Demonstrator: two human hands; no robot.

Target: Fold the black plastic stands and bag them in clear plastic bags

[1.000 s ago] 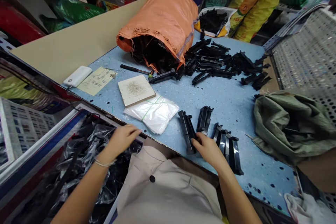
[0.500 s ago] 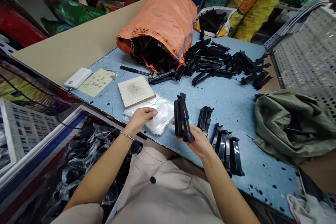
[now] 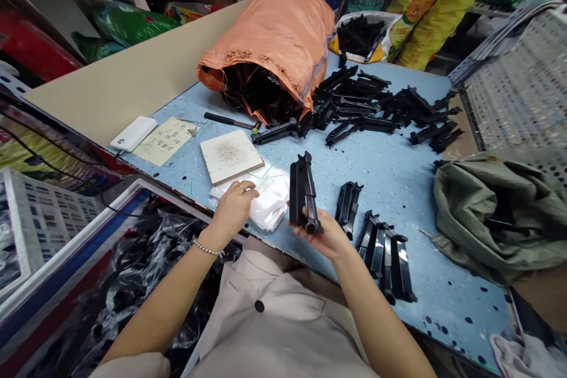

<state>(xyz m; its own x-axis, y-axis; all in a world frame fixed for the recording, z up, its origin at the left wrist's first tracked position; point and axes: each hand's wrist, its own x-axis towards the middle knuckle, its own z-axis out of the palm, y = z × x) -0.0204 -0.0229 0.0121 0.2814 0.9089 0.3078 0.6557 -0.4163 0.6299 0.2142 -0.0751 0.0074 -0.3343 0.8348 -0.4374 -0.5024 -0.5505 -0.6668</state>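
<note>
My right hand (image 3: pixel 325 237) grips the lower end of a long black plastic part (image 3: pixel 302 192) and holds it upright above the blue table (image 3: pixel 398 171). My left hand (image 3: pixel 233 207) rests on a stack of clear plastic bags (image 3: pixel 270 198), with its fingers curled and pinching the top bag. One more black part (image 3: pixel 348 202) lies flat just right of the held one. A row of several black parts (image 3: pixel 387 254) lies near the table's front edge.
An orange woven sack (image 3: pixel 274 35) spills many black parts (image 3: pixel 376 109) across the far side. A wooden block (image 3: pixel 230 155), a paper note (image 3: pixel 165 139), a white power bank (image 3: pixel 133 133) and a dark tool (image 3: pixel 228 120) lie at the left. Green cloth (image 3: pixel 496 212) sits at the right. A bin of bagged parts (image 3: pixel 133 271) stands below left.
My right hand picked a black part off the table and lifted it upright. My left hand moved from the bin edge up onto the clear bags and closed on them.
</note>
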